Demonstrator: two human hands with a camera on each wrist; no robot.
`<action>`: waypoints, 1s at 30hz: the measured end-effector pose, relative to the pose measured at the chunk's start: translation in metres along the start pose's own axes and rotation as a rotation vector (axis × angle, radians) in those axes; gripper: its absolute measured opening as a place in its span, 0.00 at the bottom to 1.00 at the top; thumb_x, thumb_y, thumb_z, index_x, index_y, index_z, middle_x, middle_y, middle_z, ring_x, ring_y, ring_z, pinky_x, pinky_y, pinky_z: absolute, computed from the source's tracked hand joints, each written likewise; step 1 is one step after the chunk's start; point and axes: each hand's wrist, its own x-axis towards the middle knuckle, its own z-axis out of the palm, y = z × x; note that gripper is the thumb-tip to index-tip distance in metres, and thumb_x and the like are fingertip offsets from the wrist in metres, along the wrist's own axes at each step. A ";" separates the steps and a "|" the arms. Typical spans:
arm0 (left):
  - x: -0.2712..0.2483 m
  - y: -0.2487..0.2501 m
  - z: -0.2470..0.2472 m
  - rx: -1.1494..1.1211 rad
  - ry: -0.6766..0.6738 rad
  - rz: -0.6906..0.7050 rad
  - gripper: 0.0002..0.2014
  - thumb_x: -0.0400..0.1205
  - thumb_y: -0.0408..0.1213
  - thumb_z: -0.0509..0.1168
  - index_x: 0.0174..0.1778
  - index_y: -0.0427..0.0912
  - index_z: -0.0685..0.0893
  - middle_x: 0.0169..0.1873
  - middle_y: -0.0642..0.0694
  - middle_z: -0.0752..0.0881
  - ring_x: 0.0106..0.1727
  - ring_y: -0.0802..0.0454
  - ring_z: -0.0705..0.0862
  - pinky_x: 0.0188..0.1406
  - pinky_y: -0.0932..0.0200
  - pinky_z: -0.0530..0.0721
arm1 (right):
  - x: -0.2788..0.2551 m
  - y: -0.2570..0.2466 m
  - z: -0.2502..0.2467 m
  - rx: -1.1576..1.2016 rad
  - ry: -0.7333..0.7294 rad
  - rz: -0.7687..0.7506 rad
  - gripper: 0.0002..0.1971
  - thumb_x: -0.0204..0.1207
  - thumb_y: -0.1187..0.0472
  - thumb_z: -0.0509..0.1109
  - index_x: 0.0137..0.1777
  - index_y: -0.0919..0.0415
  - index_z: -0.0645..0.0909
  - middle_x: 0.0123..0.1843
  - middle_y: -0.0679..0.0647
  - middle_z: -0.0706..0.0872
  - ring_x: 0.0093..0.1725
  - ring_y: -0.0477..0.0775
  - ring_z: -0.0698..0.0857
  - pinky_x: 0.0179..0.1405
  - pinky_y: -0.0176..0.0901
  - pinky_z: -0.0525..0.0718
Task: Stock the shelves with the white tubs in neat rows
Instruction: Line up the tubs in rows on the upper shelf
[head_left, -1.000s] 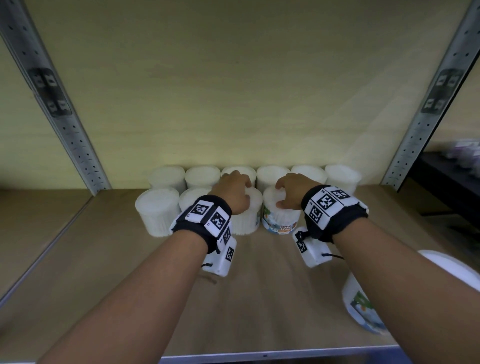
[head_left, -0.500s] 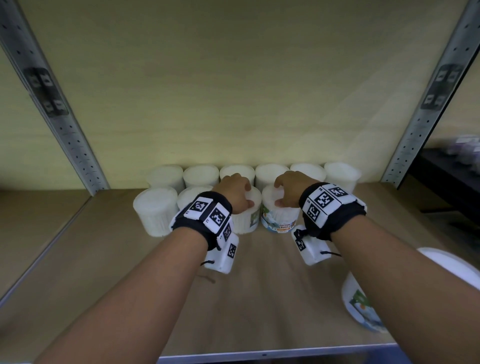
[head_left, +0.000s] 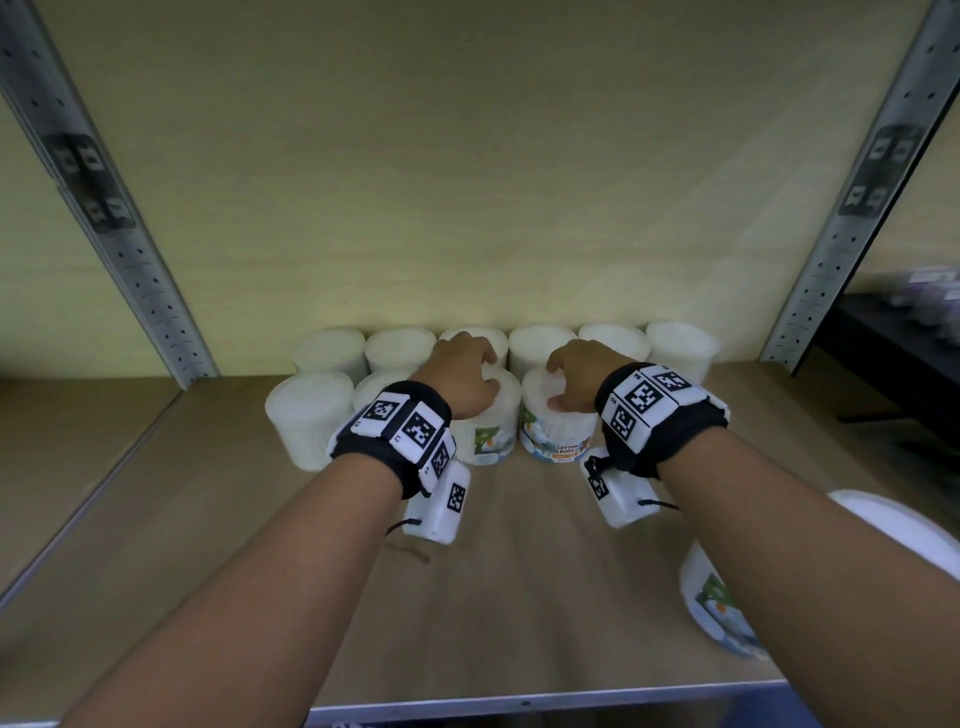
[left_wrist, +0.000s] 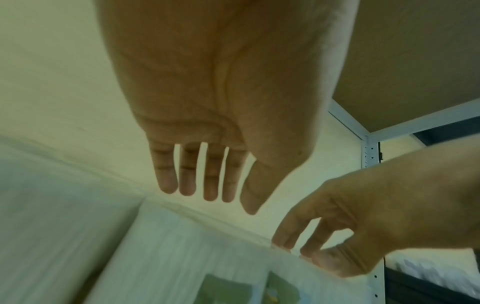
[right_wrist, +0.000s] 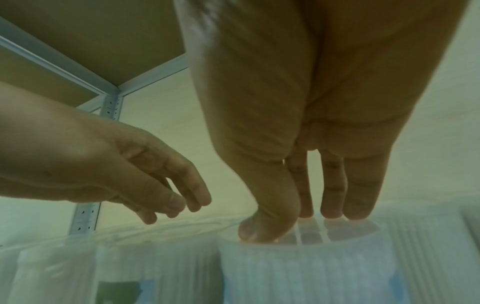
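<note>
Left grip (head_left: 464, 375) released over a tub (head_left: 485, 415), right grip (head_left: 579, 379) fingertips touching labelled tub (head_left: 558, 423)

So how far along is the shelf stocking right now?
Done: a back row of six round white plastic tubs against the wall. In hand: the front row holds four; the left hand hovers open, while the right hand touches the labelled cotton-bud tub. Left: one tub lying on its side near the shelf's front edge.

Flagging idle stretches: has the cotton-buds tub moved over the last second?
No: the cotton-buds tub stays tight against the back row of tubs, as before.
</note>
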 end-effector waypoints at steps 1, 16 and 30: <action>0.000 0.000 0.003 0.010 0.026 -0.023 0.22 0.81 0.44 0.64 0.71 0.42 0.74 0.70 0.41 0.73 0.73 0.41 0.70 0.72 0.48 0.72 | 0.000 0.000 0.000 -0.002 0.004 0.000 0.26 0.79 0.53 0.69 0.73 0.66 0.74 0.72 0.61 0.78 0.70 0.60 0.78 0.70 0.49 0.78; 0.000 0.000 0.005 0.115 -0.101 0.008 0.24 0.82 0.42 0.65 0.74 0.44 0.72 0.74 0.44 0.70 0.74 0.44 0.70 0.73 0.48 0.72 | 0.001 0.001 0.000 -0.019 0.007 -0.011 0.26 0.79 0.52 0.69 0.73 0.66 0.75 0.71 0.61 0.79 0.70 0.60 0.79 0.70 0.49 0.78; -0.002 0.003 0.006 0.119 -0.013 -0.064 0.25 0.83 0.47 0.62 0.74 0.40 0.70 0.72 0.39 0.69 0.74 0.39 0.66 0.72 0.45 0.71 | -0.001 0.000 -0.002 -0.011 -0.006 -0.001 0.26 0.78 0.52 0.70 0.73 0.66 0.75 0.71 0.61 0.79 0.69 0.60 0.79 0.70 0.49 0.79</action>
